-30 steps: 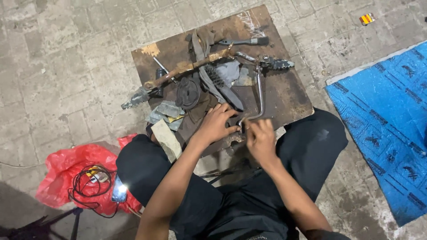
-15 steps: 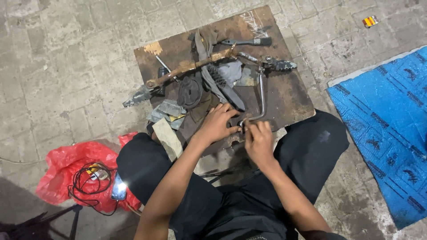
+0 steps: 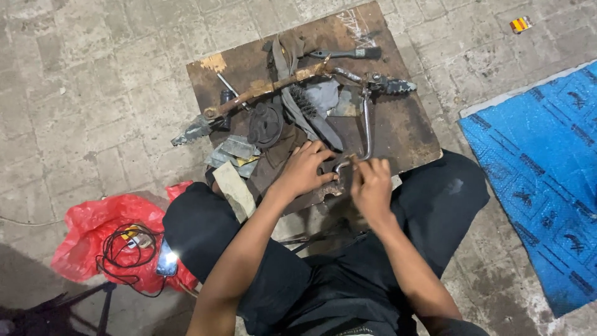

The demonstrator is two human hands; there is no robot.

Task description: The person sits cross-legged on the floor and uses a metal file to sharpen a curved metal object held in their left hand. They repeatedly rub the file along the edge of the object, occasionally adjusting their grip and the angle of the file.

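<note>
I sit cross-legged behind a brown wooden board (image 3: 398, 124) on the floor. A rusty metal bar (image 3: 267, 90) with toothed foot pegs at both ends lies across it, and a bent chrome lever (image 3: 367, 124) runs from it toward me. My left hand (image 3: 305, 168) presses down on a dark part at the lever's near end. My right hand (image 3: 371, 183) pinches the bent near tip of the lever. What lies under my fingers is hidden. A wire brush (image 3: 311, 112) and a dark round part (image 3: 266, 124) lie beside my left hand.
A black-handled tool (image 3: 348, 54) rests at the board's far edge, grey metal scraps (image 3: 233, 152) at its left. A red plastic bag (image 3: 93, 230) with black cable lies left of my knee. A blue tarp (image 3: 541, 174) covers the floor on the right. A small yellow object (image 3: 520, 24) sits far right.
My right hand has shifted slightly up along the lever's near end. The left hand stays pressed in place. The camera view has drifted a little.
</note>
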